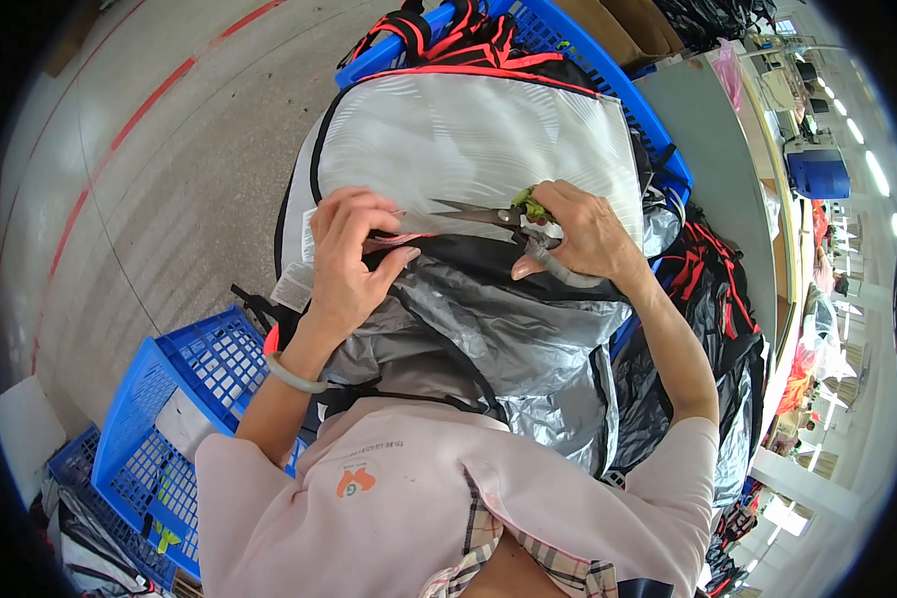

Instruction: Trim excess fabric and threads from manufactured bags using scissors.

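My right hand (580,231) is closed round a pair of scissors (488,214) with wrapped handles, green on one loop and grey on the other. Their blades point left, slightly apart, above a bag (478,130) with a pale grey panel, black edging and red trim. Facing it, my left hand (354,254) pinches the bag's edge beside a pinkish-red strip (401,239). Silvery lining (498,309) with black binding spreads below both hands, over my lap. White labels (294,286) hang by my left wrist. The scissor tips are a short way from my left fingers.
A blue plastic basket (658,125) with black and red straps stands beyond the bag. Another blue basket (145,439) sits at lower left. More black and red bags (703,289) are piled at my right, beside a long worktable (713,149). Red lines mark the floor.
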`<action>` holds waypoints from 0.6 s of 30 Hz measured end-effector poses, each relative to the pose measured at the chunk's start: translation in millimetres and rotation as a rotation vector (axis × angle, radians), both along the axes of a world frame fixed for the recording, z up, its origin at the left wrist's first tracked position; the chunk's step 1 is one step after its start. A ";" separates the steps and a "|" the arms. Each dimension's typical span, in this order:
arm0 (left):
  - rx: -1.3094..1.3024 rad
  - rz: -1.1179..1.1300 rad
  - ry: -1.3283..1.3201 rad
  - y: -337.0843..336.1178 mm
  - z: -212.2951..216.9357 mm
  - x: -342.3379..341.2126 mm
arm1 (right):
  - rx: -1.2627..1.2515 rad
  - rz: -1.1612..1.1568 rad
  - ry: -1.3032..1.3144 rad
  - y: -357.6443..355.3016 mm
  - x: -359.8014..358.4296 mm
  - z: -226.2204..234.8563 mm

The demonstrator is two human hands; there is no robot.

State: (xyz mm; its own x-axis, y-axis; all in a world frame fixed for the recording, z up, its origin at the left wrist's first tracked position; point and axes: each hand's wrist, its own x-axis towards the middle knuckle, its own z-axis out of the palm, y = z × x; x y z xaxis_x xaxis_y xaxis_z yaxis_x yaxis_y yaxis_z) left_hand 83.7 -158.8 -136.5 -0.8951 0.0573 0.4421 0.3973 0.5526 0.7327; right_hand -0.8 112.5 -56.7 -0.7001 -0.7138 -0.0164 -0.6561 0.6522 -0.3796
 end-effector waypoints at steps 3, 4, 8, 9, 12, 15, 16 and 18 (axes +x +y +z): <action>0.023 0.075 -0.014 3.0 1.6 2.2 | 0.025 0.040 0.069 -6.6 -2.6 1.2; 0.035 0.119 -0.010 4.2 2.2 3.1 | 0.022 0.039 0.066 -10.3 -3.9 1.2; 0.069 0.126 -0.036 4.6 4.4 5.3 | 0.111 0.127 0.100 -24.6 -7.6 0.6; 0.073 0.134 -0.032 4.6 4.6 5.1 | 0.095 0.146 0.115 -26.0 -8.6 1.3; 0.013 0.070 -0.010 3.8 5.5 2.5 | 0.011 0.077 0.022 -21.7 -10.1 5.4; -0.057 -0.068 -0.022 7.5 6.7 -2.6 | 0.019 -0.096 -0.067 -5.8 -9.2 10.0; -0.063 -0.132 -0.054 8.9 7.2 -4.9 | 0.022 -0.137 -0.084 0.0 -6.5 10.0; -0.005 -0.169 -0.108 9.2 8.7 -10.0 | 0.011 -0.158 -0.118 8.7 -0.5 6.8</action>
State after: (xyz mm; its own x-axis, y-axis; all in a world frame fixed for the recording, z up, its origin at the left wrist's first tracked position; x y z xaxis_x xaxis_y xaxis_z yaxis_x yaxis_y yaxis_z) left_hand 73.7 -149.6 -127.8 -0.9147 0.2126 0.3436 0.4040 0.4887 0.7733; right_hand -1.3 121.2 -49.8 -0.7959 -0.5948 -0.1125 -0.4967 0.7479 -0.4403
